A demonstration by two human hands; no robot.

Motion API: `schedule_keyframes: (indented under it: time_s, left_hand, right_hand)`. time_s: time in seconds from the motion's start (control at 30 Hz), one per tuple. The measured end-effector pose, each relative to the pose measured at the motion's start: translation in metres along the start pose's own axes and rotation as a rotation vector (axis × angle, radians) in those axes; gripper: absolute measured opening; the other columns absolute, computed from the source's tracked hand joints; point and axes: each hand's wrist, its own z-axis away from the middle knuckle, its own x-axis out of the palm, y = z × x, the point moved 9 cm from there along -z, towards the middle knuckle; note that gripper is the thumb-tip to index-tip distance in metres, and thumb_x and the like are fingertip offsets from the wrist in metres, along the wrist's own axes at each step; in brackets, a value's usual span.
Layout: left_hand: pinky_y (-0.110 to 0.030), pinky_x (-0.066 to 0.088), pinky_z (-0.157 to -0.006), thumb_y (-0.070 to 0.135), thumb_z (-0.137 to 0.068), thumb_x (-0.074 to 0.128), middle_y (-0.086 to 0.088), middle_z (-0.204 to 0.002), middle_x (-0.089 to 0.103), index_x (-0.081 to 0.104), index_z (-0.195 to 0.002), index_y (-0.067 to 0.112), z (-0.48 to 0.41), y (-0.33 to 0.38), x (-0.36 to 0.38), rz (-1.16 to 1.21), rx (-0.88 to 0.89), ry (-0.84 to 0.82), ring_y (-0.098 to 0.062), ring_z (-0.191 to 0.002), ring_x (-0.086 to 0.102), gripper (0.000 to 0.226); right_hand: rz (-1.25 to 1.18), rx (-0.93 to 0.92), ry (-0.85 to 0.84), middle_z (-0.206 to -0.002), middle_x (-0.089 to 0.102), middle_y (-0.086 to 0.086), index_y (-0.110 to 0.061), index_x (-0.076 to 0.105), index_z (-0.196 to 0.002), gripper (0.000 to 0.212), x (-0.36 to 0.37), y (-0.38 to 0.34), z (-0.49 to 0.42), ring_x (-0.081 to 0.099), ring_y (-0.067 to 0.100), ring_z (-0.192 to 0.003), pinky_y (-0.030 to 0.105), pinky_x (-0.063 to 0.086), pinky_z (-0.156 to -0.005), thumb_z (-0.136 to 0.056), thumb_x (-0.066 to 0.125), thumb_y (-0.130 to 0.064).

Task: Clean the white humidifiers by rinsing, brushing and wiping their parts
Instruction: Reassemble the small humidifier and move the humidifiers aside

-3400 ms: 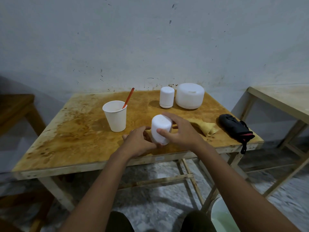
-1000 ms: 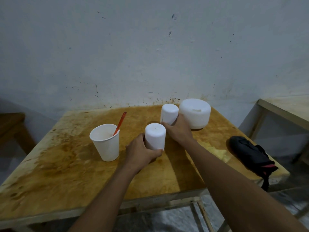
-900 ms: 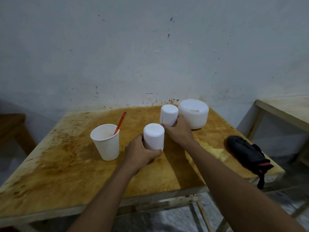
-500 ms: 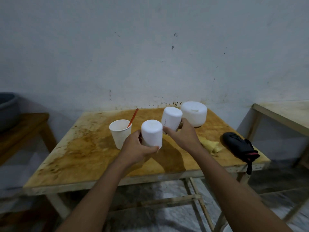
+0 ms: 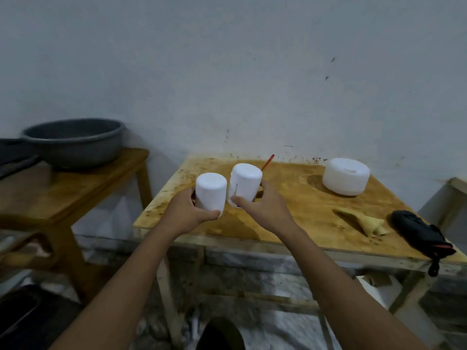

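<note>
My left hand [image 5: 188, 213] grips a small white cylindrical humidifier [image 5: 211, 190], held upright in the air over the left end of the stained wooden table [image 5: 298, 198]. My right hand [image 5: 262, 208] grips a second small white humidifier [image 5: 244, 184], tilted slightly right, right beside the first. A wide white humidifier [image 5: 345, 176] stands on the table at the back right. A yellow cloth [image 5: 364, 221] lies near the front right. The tip of a red brush handle [image 5: 268, 161] shows behind the humidifier in my right hand; the paper cup that holds it is hidden.
A grey basin [image 5: 73, 142] sits on a lower wooden table [image 5: 63, 190] to the left. A black folded umbrella [image 5: 422, 236] lies at the main table's right front corner. Another table's edge [image 5: 457, 184] shows at the far right. Marble floor lies below.
Both hands have lifted the two small humidifiers off the table and carried them leftward. My view has swung left, bringing the grey basin into sight.
</note>
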Motion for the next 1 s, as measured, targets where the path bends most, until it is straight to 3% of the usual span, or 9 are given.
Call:
schedule_keyframes:
  time_s: [0.17, 0.37, 0.53, 0.7, 1.0]
  left_hand:
    - [-0.033, 0.047, -0.087, 0.029, -0.073, 0.085, -0.007, -0.136, 0.056, 0.048, -0.137, 0.013, -0.006, -0.056, -0.036, -0.006, -0.147, 0.081, -0.023, -0.118, 0.054, 0.075]
    - [-0.042, 0.049, -0.095, 0.034, -0.07, 0.086, -0.006, -0.135, 0.056, 0.047, -0.136, 0.016, -0.017, -0.108, -0.05, 0.006, -0.28, 0.181, -0.025, -0.12, 0.054, 0.078]
    - [-0.043, 0.047, -0.099, 0.037, -0.072, 0.085, -0.004, -0.136, 0.055, 0.046, -0.137, 0.019, -0.026, -0.126, -0.046, 0.026, -0.324, 0.224, -0.024, -0.122, 0.053, 0.078]
    - [-0.054, 0.045, -0.103, 0.045, -0.069, 0.085, -0.001, -0.131, 0.056, 0.047, -0.132, 0.024, -0.032, -0.135, -0.045, -0.009, -0.339, 0.246, -0.023, -0.12, 0.053, 0.077]
    - [-0.055, 0.042, -0.105, 0.045, -0.071, 0.084, 0.001, -0.131, 0.056, 0.046, -0.132, 0.026, -0.035, -0.139, -0.042, -0.026, -0.337, 0.281, -0.021, -0.12, 0.053, 0.075]
  right_hand:
    - [0.007, 0.018, -0.12, -0.13, 0.058, -0.003, -0.024, 0.043, -0.136, 0.07, 0.079, -0.011, -0.028, 0.058, 0.017, -0.112, 0.031, 0.053, -0.083, -0.079, 0.076, -0.048]
    - [0.121, 0.033, -0.222, -0.135, 0.056, -0.001, -0.023, 0.042, -0.138, 0.071, 0.146, -0.007, -0.071, 0.056, 0.018, -0.113, 0.027, 0.043, -0.076, -0.08, 0.073, -0.051]
    - [0.105, 0.073, -0.261, -0.14, 0.052, 0.002, -0.022, 0.035, -0.14, 0.078, 0.183, 0.002, -0.096, 0.053, 0.023, -0.121, 0.039, 0.049, -0.094, -0.079, 0.076, -0.048]
    - [0.166, 0.088, -0.266, -0.137, 0.054, 0.003, -0.022, 0.032, -0.139, 0.081, 0.197, 0.007, -0.111, 0.056, 0.025, -0.117, 0.042, 0.051, -0.093, -0.078, 0.074, -0.054]
    - [0.125, 0.13, -0.227, -0.134, 0.054, 0.005, -0.019, 0.039, -0.136, 0.076, 0.203, 0.009, -0.124, 0.057, 0.023, -0.112, 0.039, 0.052, -0.089, -0.078, 0.077, -0.048]
